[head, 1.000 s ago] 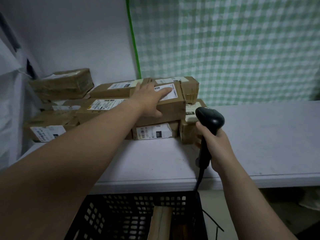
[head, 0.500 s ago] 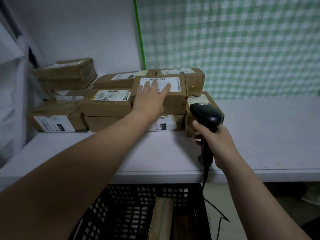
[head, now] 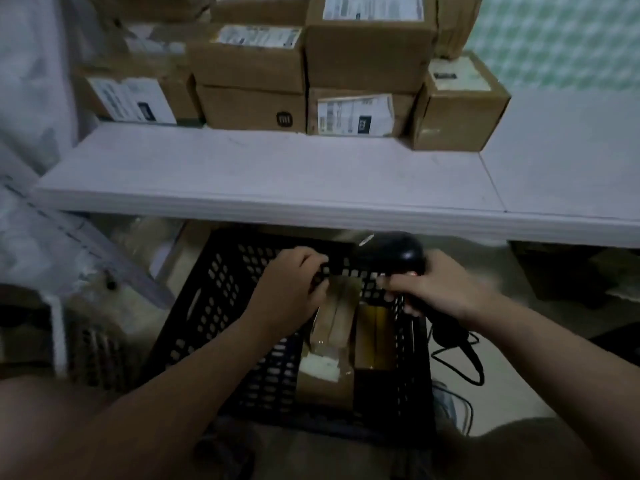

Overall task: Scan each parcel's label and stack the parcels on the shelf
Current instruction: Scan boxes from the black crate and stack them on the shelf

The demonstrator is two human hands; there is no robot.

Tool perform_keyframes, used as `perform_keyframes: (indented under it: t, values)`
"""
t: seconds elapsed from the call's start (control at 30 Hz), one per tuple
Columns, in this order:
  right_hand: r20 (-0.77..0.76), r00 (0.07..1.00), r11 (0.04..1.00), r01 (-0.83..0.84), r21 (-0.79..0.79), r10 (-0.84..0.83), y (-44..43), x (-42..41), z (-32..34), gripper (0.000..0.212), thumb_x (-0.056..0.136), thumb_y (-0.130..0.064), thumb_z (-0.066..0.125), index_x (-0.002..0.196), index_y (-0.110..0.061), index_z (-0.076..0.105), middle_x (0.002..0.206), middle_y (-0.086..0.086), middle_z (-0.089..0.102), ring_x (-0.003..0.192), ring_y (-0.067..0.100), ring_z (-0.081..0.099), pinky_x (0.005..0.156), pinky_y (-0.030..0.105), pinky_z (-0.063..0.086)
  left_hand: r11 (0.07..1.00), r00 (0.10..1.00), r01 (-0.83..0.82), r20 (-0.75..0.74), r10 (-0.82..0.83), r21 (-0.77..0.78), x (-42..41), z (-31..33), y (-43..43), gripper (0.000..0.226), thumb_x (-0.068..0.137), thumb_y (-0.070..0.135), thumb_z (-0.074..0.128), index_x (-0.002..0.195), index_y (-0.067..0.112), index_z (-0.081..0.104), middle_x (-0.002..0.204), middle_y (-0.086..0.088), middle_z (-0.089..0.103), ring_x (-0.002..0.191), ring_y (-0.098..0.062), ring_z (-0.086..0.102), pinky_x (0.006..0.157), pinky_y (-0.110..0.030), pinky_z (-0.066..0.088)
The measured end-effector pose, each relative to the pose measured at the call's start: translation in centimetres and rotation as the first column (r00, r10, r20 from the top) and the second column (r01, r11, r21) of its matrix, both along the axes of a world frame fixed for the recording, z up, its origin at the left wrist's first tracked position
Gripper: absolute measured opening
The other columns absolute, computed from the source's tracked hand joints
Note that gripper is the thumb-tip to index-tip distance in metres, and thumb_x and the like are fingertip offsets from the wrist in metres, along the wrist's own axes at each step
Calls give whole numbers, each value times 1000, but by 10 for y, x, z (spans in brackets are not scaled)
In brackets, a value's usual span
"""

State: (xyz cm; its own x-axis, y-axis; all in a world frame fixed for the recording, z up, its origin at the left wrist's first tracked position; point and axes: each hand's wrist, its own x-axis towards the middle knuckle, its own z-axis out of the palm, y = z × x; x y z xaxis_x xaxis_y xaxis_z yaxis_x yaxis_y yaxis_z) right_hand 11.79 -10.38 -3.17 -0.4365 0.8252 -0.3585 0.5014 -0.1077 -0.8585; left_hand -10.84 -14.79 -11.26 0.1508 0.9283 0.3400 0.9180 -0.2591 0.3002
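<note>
Curling inside the crate (head: 221,289), left fingers (head: 308,263) apparently touching the parcel (head: 337,317).

Dim, cool grey pic w/ low contrast. Brightest is the shelf (head: 277,174) top, lit from above; below it the crate (head: 221,306) sinks into near-black shadow. Motion blur smears left hand (head: 291,292) & right hand (head: 440,289). Box labels (head: 256,36) soft, unreadable. Small glare on scanner (head: 391,252). Edges bend, wide-angle; bottom corners dark & soft.
</note>
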Motion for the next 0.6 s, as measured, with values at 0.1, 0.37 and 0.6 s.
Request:
perform_keyframes:
  t: [0.1,0.37,0.6]
  values:
    - [54,997,994,63,-93,-58,-10,-6,-37,13,88,-10,68,76,-8,63,65,10,61,47,20,49,42,24,42,964,995,-95,-11,95,-248,1,-48,-16,39,89,31,57,123,10,59,118,-8,57,106,-27,55,87,-40,49]
    - [96,984,977,162,-140,-150,8,-13,-89,15,85,-13,72,94,-3,65,66,8,57,50,18,51,45,24,45,703,962,-245,-81,259,-668,29,-122,5,64,90,45,56,141,13,34,141,-15,34,123,-33,42,97,-43,43]
    - [243,966,974,136,-179,-90,25,-5,-113,14,82,-11,72,92,-11,62,67,4,60,52,15,53,47,19,44,473,896,-298,-72,439,-829,63,-167,23,101,80,59,65,151,19,5,150,-15,16,132,-36,30,98,-44,41]
